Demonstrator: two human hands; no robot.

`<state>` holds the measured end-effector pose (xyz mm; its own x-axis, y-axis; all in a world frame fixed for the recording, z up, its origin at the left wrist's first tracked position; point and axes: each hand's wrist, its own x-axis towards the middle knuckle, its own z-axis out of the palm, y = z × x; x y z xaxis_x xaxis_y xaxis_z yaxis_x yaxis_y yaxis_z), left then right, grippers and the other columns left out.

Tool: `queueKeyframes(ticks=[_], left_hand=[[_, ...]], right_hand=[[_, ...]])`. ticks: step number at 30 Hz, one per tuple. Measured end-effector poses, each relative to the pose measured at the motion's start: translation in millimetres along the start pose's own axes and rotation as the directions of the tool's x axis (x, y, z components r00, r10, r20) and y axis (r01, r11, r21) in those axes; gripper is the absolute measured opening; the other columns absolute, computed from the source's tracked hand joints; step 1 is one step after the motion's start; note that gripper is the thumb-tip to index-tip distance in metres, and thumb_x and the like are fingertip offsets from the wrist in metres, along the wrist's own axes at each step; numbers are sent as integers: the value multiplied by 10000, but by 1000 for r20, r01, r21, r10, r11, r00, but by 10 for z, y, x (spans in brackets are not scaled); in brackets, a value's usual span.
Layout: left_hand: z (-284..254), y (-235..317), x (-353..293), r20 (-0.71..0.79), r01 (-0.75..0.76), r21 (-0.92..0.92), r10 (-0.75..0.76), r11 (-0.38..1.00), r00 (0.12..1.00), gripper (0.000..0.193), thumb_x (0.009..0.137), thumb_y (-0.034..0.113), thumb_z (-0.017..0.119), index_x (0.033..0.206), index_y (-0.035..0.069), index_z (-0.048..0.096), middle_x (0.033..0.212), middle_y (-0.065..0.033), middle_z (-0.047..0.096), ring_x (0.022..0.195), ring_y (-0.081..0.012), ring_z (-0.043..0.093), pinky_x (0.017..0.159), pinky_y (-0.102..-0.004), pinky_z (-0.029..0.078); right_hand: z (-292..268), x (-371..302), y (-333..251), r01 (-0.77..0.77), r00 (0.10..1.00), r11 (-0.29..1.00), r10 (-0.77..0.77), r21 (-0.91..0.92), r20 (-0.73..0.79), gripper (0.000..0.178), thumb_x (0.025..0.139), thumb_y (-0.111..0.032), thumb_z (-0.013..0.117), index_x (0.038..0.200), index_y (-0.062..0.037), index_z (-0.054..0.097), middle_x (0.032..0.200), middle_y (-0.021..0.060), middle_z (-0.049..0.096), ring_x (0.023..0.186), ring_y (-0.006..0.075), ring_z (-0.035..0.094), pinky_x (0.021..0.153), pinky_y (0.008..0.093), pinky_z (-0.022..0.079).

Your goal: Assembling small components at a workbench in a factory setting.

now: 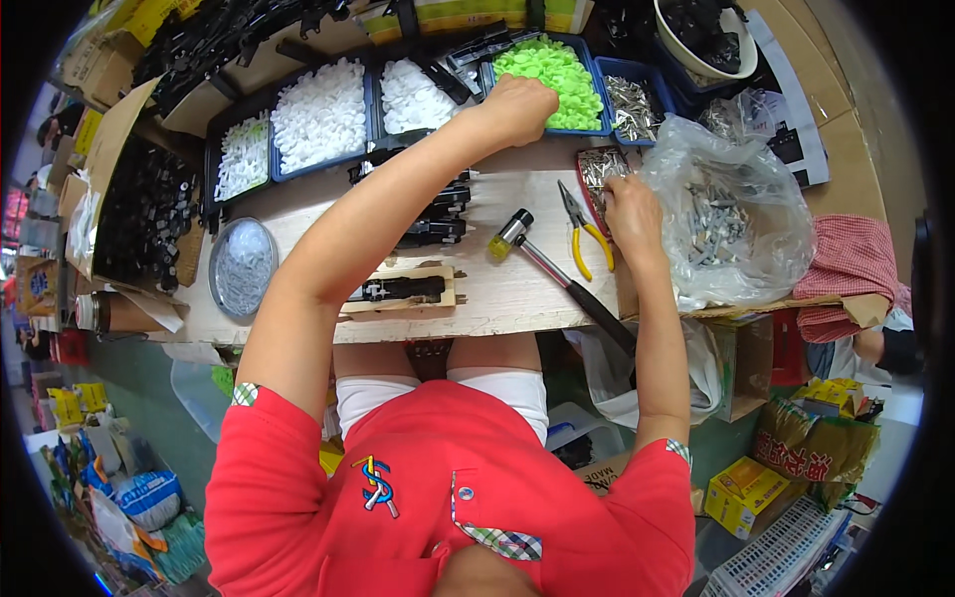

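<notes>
Left hand: the left hand [517, 104] reaches far forward, fingers curled down at the near rim of the blue bin of green plastic pieces [553, 68]; whether it has hold of a piece cannot be told.
Right hand: the right hand [631, 211] rests knuckles-up at the small tray of metal parts [598, 171], fingertips bent into it (what they pinch, if anything, is hidden).
Packages: a clear plastic bag of grey metal parts [731, 214] bulges just right of that hand; yellow cartons [744, 488] with red print sit on the floor at lower right; blue bins of white pieces [320, 114] line the far side.
Bench edges: the pale wooden board [497, 289] ends just in front of the knees; bare wood lies open between the arms.
Jig: a wooden jig holding a black part [403, 290] lies near the front edge, long axis left to right.
Tools: the hammer [557, 274] lies diagonally, yellow head toward the far left, black grip over the near edge; yellow-handled pliers [582, 231] lie beside it, nose pointing away.
</notes>
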<state>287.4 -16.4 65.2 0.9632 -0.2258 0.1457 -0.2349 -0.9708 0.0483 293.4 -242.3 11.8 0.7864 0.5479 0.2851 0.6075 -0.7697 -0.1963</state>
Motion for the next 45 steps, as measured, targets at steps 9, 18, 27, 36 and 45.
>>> queueKeyframes(ticks=[9,18,27,36,45], left_hand=[[-49,-126,49,11,33,-303,-31,952,999,159,606,97,702,744,35,654,751,-163,640,697,-311,621,641,-368,481],[-379,110,-1098,117,122,-992,-388,-14,914,204,836,130,611,966,-28,601,698,-14,554,602,-79,505,539,-223,433],[-16,590,-2442,321,73,-746,-261,-662,910,216,824,79,615,1021,-7,597,801,-77,618,680,-136,618,600,-279,537],[-62,630,-2795,217,-17,-848,-375,-531,902,211,802,59,634,992,-31,611,803,-131,651,658,-166,637,590,-296,548],[-34,776,-2780,-179,-68,-979,-666,190,724,192,764,21,667,944,-30,622,763,-69,629,667,-121,614,600,-228,519]], right_hand=[[5,3,57,45,998,992,-39,115,-57,129,730,-6,505,792,-29,616,779,167,574,752,360,573,669,447,454],[-362,-176,-215,-46,998,832,67,554,-18,110,797,-32,583,903,-11,597,803,74,605,707,141,573,643,253,451],[-467,-530,-1500,52,930,335,-359,941,77,25,848,-7,534,864,-3,553,827,18,497,756,90,469,679,206,375],[-432,-674,-1870,130,907,393,-419,910,52,26,828,-20,542,836,5,540,804,57,518,741,137,504,658,234,395],[-222,-829,-1982,-10,941,325,-318,946,119,57,855,-59,547,865,-4,552,802,28,549,724,103,511,652,218,401]])
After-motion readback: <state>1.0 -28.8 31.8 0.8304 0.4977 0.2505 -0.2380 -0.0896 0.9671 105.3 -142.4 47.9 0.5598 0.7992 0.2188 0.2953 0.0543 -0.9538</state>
